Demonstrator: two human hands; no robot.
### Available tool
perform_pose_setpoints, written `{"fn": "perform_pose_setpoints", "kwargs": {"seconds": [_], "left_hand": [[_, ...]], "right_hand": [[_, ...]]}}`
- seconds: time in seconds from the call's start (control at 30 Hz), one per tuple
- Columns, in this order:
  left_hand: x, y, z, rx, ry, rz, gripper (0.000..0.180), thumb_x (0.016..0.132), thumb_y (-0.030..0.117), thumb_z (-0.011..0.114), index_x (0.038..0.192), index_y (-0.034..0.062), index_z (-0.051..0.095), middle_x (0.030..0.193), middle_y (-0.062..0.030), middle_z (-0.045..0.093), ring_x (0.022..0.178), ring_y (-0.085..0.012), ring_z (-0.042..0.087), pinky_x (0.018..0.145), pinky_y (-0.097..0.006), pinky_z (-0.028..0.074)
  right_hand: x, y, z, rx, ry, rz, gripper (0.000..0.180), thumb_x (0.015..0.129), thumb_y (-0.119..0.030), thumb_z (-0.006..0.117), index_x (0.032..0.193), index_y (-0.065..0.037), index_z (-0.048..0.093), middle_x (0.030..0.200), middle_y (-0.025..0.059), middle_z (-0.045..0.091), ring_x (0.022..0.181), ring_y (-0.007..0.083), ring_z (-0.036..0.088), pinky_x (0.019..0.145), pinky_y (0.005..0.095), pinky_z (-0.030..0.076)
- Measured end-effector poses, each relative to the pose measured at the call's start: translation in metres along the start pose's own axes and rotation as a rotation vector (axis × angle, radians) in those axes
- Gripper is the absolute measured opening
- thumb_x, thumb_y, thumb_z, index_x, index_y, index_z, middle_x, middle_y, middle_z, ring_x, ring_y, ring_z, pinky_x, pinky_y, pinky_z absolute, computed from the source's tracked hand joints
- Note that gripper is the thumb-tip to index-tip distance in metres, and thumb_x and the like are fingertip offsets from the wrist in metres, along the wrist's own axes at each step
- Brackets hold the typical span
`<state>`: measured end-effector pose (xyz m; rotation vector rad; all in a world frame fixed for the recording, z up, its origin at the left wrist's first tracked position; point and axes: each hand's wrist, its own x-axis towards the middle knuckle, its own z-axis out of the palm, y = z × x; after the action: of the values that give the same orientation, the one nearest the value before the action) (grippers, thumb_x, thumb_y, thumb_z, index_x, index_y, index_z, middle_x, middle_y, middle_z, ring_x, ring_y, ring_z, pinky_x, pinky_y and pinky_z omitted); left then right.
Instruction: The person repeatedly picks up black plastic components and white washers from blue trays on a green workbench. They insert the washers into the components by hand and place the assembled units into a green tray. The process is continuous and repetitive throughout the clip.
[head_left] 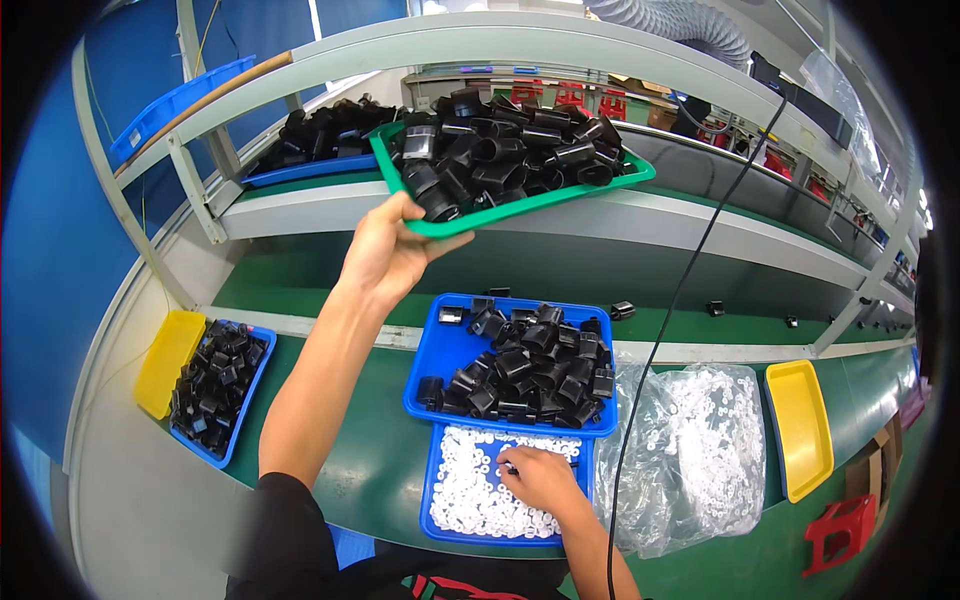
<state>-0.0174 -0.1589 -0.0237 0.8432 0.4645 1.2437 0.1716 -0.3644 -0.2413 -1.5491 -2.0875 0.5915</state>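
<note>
The left hand (388, 250) is clamped on the near left corner of a green plastic tray (545, 207), which is tilted, held up at the front of the shelf (680, 212) and heaped with black hollow plastic fittings (500, 150); whether the shelf also bears its weight cannot be told. Below, the right hand (543, 480) reaches into a blue tray (500, 538) of small white washers (465, 490), fingers bent down, a small dark piece showing by the fingertips; whether they pinch it cannot be told. Just behind, a second blue tray (432, 350) overlaps the washer tray's far edge and carries more such black fittings. To the right lies a clear plastic bag (630, 490) with white rings inside, then a yellow tray (800, 430). At the far left, a blue tray of small black parts (215, 385) sits against another yellow tray. The person's black shirt bears a red-and-white print (465, 588), cut off by the lower edge; any marking moulded on the fittings is too small to read.
</note>
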Motion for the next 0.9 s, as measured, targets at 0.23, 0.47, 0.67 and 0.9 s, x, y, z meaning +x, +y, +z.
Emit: {"fn": "perform_pose_setpoints", "kwargs": {"seconds": [0.23,0.47,0.67,0.9], "left_hand": [[-0.117,0.024,-0.043,0.022,0.084,0.090,0.043,0.081,0.005,0.049,0.123,-0.0049,0.051,0.119,-0.0161,0.062,0.110,-0.0325,0.061,0.102,-0.056,0.046],[-0.249,0.034,-0.055,-0.035,0.212,0.224,0.054,0.076,0.003,0.056,0.127,-0.0089,0.046,0.112,-0.0174,0.063,0.099,-0.0265,0.066,0.088,-0.040,0.056],[-0.332,0.013,-0.065,-0.023,0.506,0.382,0.061,0.068,0.001,0.056,0.126,-0.0133,0.043,0.115,-0.0237,0.061,0.099,-0.0336,0.067,0.090,-0.044,0.056],[-0.384,-0.028,-0.111,-0.027,0.690,0.359,0.059,0.068,0.000,0.057,0.125,-0.0096,0.047,0.118,-0.0197,0.061,0.104,-0.0306,0.064,0.092,-0.043,0.054]], "right_hand": [[0.004,-0.006,0.001,0.036,0.023,-0.030,0.015,0.083,-0.018,0.065,0.094,-0.010,0.069,0.093,0.0102,0.071,0.083,0.0307,0.068,0.073,0.0407,0.055],[0.004,-0.013,0.002,0.103,0.000,0.077,0.015,0.081,-0.012,0.069,0.094,-0.005,0.070,0.091,0.0138,0.071,0.074,0.0267,0.071,0.068,0.0359,0.056],[0.003,-0.011,-0.001,0.064,-0.015,0.059,0.014,0.082,-0.009,0.069,0.094,-0.003,0.068,0.083,0.0140,0.068,0.067,0.0255,0.066,0.064,0.0351,0.052],[0.005,-0.013,0.000,0.084,-0.008,0.032,0.014,0.081,-0.007,0.069,0.095,-0.002,0.068,0.078,0.0125,0.065,0.062,0.0226,0.061,0.058,0.0337,0.049]]}}
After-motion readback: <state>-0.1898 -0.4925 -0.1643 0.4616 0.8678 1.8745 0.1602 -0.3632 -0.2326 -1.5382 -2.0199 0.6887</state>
